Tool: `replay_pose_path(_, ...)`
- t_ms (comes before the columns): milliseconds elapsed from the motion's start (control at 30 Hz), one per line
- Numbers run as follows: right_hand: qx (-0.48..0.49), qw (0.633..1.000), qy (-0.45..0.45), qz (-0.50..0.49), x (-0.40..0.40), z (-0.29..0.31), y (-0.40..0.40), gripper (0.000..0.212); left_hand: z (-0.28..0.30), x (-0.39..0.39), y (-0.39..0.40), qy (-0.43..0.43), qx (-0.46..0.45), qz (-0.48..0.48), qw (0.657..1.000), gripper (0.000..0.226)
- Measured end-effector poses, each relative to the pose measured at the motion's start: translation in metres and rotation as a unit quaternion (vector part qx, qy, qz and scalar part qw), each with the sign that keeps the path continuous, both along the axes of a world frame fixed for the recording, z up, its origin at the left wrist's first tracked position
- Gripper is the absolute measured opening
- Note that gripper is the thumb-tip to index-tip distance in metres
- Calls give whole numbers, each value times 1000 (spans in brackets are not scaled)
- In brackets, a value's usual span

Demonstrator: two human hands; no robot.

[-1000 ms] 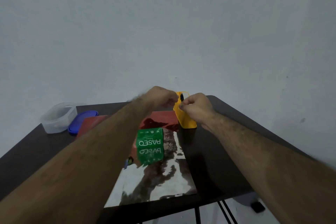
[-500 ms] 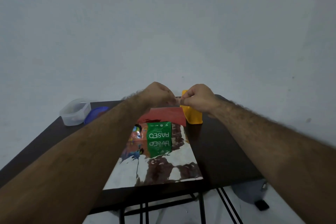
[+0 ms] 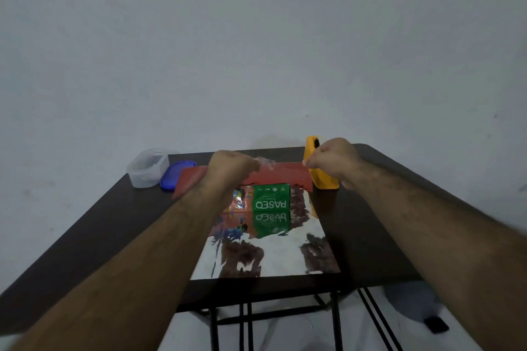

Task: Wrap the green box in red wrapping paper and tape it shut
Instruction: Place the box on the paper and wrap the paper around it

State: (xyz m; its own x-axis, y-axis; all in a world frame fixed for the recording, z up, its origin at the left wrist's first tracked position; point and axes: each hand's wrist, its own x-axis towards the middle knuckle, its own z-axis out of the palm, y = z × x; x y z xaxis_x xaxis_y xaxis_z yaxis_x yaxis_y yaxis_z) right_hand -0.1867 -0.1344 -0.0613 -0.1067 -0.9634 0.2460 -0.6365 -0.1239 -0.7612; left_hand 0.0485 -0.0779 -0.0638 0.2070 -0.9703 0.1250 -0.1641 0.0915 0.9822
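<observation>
Clear plastic container (image 3: 147, 168): lidless, upright, well to the left of the left hand (image 3: 231, 167) grip, on the far-left corner of the table. Contents not discernible.

Blue lid (image 3: 176, 178): flat on the table, touching or just beside the container's right side, between container and grip.

Table (image 3: 114, 225): dark, glossy top, spreading below and to both sides of the grip; rounded far corner behind the right hand (image 3: 333, 161).

Black metal legs (image 3: 245, 328): below the grip, under the near edge.

Wall (image 3: 256, 51): plain pale grey, behind and above the grip, a few small marks.

Floor (image 3: 285, 333): pale. Down and right of the grip lie a blurred grey shape (image 3: 407, 302) and a small black object (image 3: 436, 324); neither is identifiable.
</observation>
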Motion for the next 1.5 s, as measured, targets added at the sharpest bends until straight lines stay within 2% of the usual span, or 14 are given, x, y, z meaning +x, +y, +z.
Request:
replay_pose_path(33, -32, 999, -20, 37, 3, -5, 6, 23, -4, 2, 0, 11, 10, 8, 1000, 7)
replay_pose_path(67, -76, 994, -5, 78, 7, -11, 12, 18, -7, 2, -1, 20, 21, 12, 1000, 9)
replay_pose_path(133, -155, 976, 56, 141, 17, -21, 16, 18, -12, -1, -1, 40, 30, 15, 999, 9)
replay_pose_path(233, -187, 957, 118, 188, 24, -36, 12, 26, -21, -7, -2, 88, 36, 21, 995, 12)
replay_pose_path(300, -207, 949, 154, 181, 25, -45, 9, 40, -30, -12, -2, 119, 38, 16, 992, 14)
replay_pose_path(367, -223, 947, 161, 165, 24, -51, 8, 35, -39, -18, -1, 138, 44, 17, 989, 14)
replay_pose_path(467, -219, 962, 70, 147, 22, -64, 7, 15, -53, -25, 1, 141, 48, 26, 988, 12)
replay_pose_path(600, -243, 959, -17, 147, 23, -77, 8, 9, -62, -26, 4, 144, 34, 29, 989, 19)
replay_pose_path(767, -331, 933, 50, 130, 22, -89, 1, 16, -68, -22, 6, 148, 11, 2, 989, 20)
replay_pose_path(933, -423, 886, 139, 131, 12, -93, -4, 12, -67, -18, 6, 148, 7, -4, 989, 25)
replay_pose_path(1133, -425, 883, 155, 126, 13, -99, -8, 11, -67, -23, 4, 99, 9, 4, 995, 24)
replay_pose_path(1300, -408, 900, 79, 133, 19, -97, 1, 7, -67, -27, 4, 85, 13, 21, 996, 22)
replay_pose_path(1500, -369, 923, 21, 106, 28, -95, -4, 35, -65, -30, 6, 59, 8, 43, 997, 21)
